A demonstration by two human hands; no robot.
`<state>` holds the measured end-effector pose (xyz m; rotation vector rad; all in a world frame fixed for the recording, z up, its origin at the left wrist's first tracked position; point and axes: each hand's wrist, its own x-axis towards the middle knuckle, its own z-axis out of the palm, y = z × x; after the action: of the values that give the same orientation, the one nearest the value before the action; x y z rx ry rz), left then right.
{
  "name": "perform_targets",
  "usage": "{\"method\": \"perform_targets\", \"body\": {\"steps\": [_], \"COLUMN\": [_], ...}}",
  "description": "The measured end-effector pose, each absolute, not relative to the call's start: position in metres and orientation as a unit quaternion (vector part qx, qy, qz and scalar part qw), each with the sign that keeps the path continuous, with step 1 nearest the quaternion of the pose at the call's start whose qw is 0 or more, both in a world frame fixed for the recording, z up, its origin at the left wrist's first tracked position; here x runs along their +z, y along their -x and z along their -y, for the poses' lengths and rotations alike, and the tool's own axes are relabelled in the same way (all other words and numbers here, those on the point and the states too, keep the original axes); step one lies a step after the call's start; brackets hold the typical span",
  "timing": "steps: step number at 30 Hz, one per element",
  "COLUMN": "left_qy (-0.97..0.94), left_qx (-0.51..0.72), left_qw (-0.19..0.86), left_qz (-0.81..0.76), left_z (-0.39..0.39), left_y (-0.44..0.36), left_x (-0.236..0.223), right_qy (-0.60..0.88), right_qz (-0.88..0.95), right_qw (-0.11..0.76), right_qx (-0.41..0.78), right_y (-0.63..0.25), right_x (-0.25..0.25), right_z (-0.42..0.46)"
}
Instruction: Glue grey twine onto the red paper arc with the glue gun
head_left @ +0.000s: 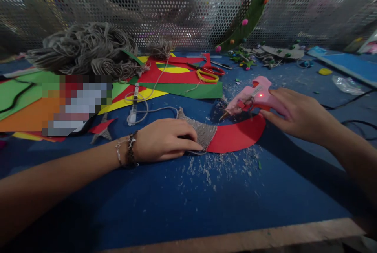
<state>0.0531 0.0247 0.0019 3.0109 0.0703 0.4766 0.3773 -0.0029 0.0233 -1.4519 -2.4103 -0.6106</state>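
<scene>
A red paper crescent lies on the blue table, its left part wrapped in grey yarn. My left hand is closed on the wrapped end, fingertips pressed at the lower edge where the yarn meets bare red. From that end a strand of yarn loops away to the upper left. In my right hand is a pink glue gun with a red light showing. Its nozzle points down and left, just above and apart from the crescent's upper edge. My palm hides part of the handle.
A grey yarn heap sits back left, near coloured paper sheets, a glue-stick-like white tube and scissors. A green crescent with pompoms leans against the perforated metal screen. Black cords lie at right.
</scene>
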Motion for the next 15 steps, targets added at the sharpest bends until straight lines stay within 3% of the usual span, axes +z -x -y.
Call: {"method": "perform_targets", "body": {"steps": [5, 9, 15], "left_qy": [-0.985, -0.981, -0.975], "left_qx": [0.168, 0.186, 0.199], "left_qw": [0.043, 0.05, 0.087], "left_qz": [-0.019, -0.021, -0.054], "left_z": [-0.022, -0.02, -0.016], "left_y": [-0.054, -0.056, -0.058], "left_x": [0.003, 0.002, 0.003], "right_qy": [0.637, 0.763, 0.759], "right_qz": [0.729, 0.62, 0.636], "right_qw": [0.186, 0.129, 0.097], "right_qx": [-0.167, -0.13, -0.096], "right_y": [-0.385, -0.402, -0.41], "right_x": [0.034, 0.037, 0.032], "right_z": [-0.008, -0.018, -0.016]}}
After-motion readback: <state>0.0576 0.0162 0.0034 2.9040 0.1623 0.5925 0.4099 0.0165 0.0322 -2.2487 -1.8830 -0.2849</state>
